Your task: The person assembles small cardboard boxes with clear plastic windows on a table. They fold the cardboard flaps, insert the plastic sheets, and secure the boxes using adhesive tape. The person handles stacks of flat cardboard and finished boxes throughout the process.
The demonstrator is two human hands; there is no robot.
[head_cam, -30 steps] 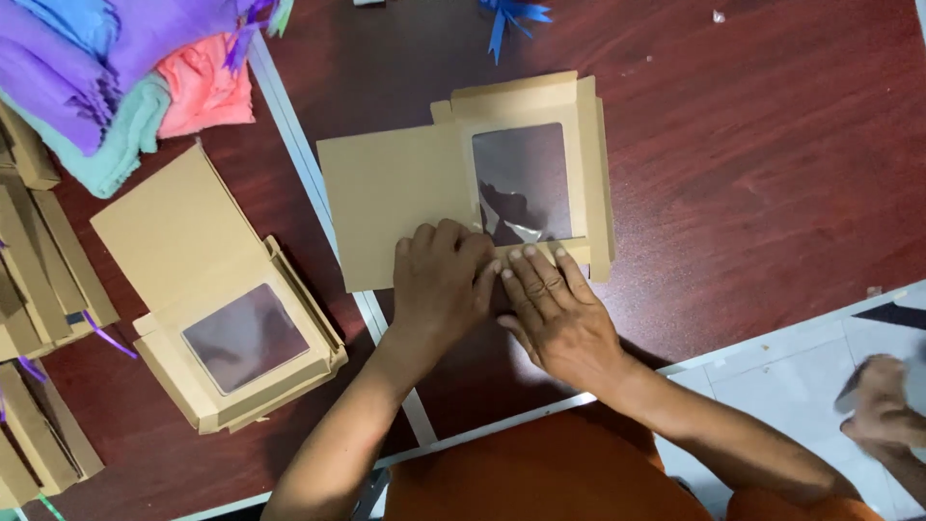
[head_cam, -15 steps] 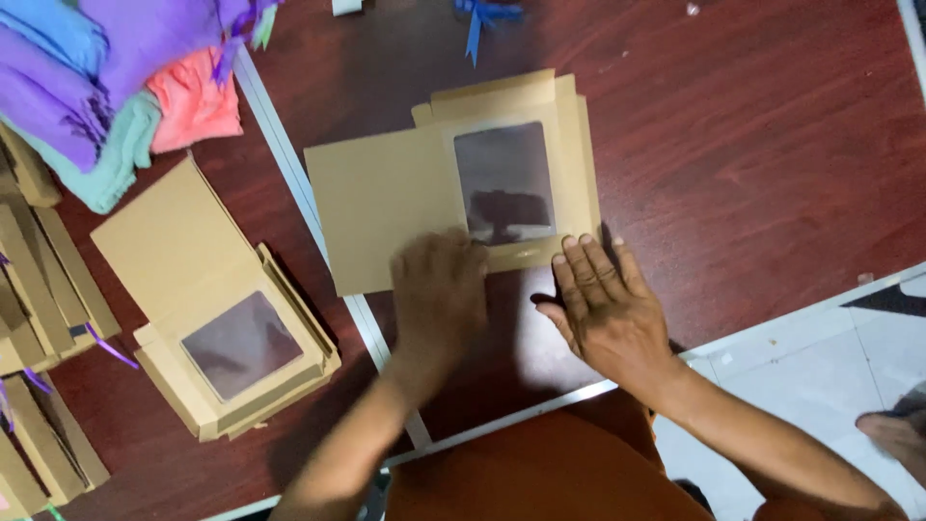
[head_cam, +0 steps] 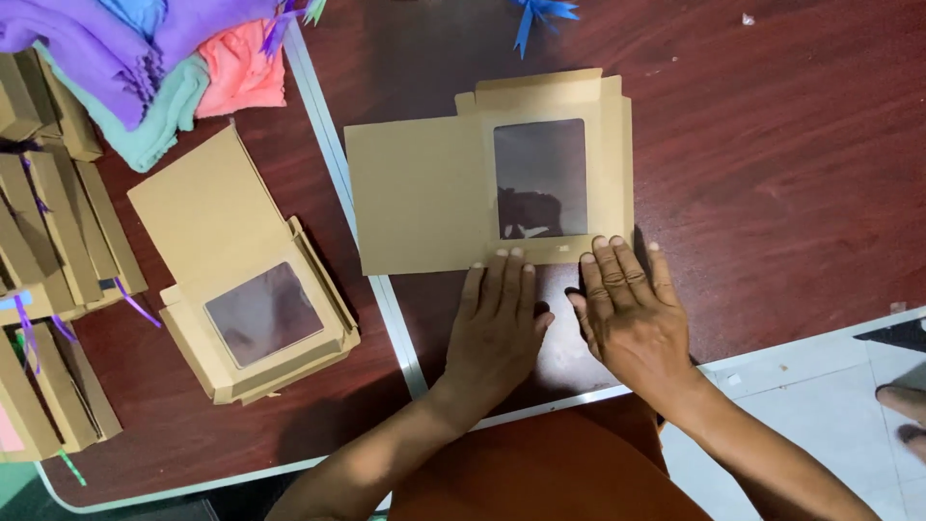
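While flat and open, left hand [head_cam: 497, 323], right hand [head_cam: 632, 314]: fingertips at window box [head_cam: 487, 174] edge.

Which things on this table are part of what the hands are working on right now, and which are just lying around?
In hand:
- flat window box, fingertips of left hand and right hand at its near edge

Lying about:
- second window box
- stack of folded boxes
- folded cloths
- blue ribbon

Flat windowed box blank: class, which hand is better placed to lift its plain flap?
Left, probably. The left hand rests below the plain flap; the right hand sits below the window panel.
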